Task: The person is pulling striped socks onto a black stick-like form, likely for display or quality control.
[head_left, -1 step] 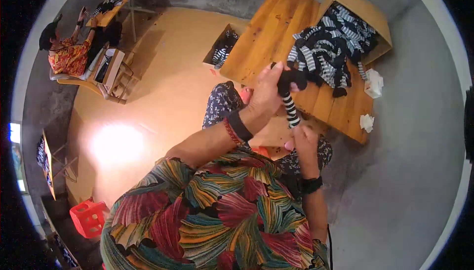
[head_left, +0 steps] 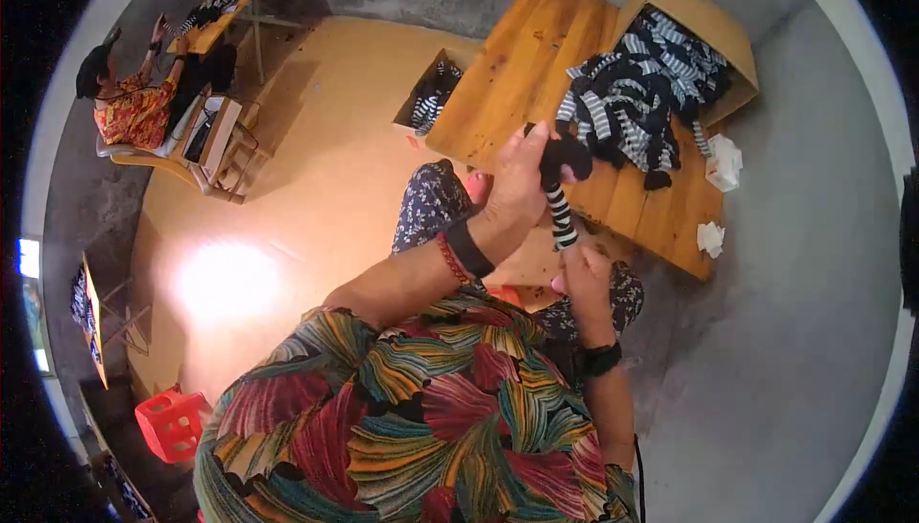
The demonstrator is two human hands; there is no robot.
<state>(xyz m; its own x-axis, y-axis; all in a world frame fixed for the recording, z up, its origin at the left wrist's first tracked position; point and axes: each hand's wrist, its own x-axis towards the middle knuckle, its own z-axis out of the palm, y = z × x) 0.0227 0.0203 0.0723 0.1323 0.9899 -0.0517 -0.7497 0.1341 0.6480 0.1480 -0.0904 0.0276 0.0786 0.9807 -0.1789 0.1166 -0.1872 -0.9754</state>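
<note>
A black knit sock [head_left: 561, 205] with narrow black-and-white stripes is stretched between my hands, over the near edge of the wooden table. My left hand [head_left: 522, 174] is closed around its bunched black end, and a bit of pink shows among the dark folds. Lower down and to the right, my right hand [head_left: 584, 274] is closed at the striped end, with the fingertips partly hidden by the knit. Just beyond my hands, a heap of black and grey-striped knit pieces [head_left: 622, 111] spills across the table.
A cardboard box [head_left: 735, 35] lies on its side on the wooden table [head_left: 526, 44], its mouth full of knitwear. White tissue pack [head_left: 725, 161] and crumpled tissue [head_left: 710, 239] sit by the right edge. Another box [head_left: 407, 111] stands left. A co-worker [head_left: 134, 107] sits far left; a red stool [head_left: 170, 422] is lower left.
</note>
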